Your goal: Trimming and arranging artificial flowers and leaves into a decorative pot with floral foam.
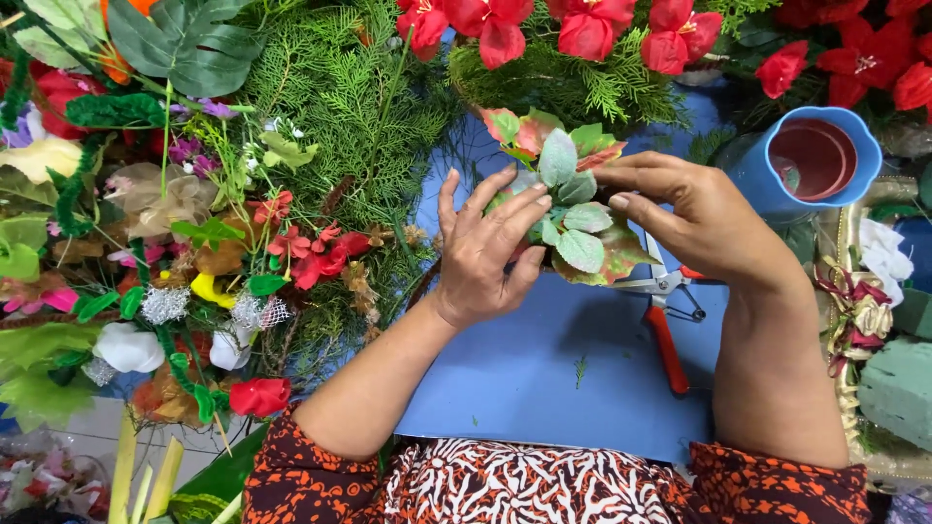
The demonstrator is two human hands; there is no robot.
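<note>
A bunch of artificial leaves [573, 204], pale green with pink and red edges, is held between both my hands above a blue table top [544, 378]. My left hand [485, 252] cups the bunch from the left, fingers spread over the leaves. My right hand [694, 218] grips it from the right, fingertips on the upper leaves. Red-handled pruning shears [665, 330] lie on the blue surface just under my right wrist, partly hidden by it.
Green fern-like foliage [359, 116] and red artificial flowers [582, 29] fill the far side. Mixed fake flowers and leaves [175, 252] pile up at the left. A blue pot [811, 160] stands at the right, with green floral foam [898, 388] below it.
</note>
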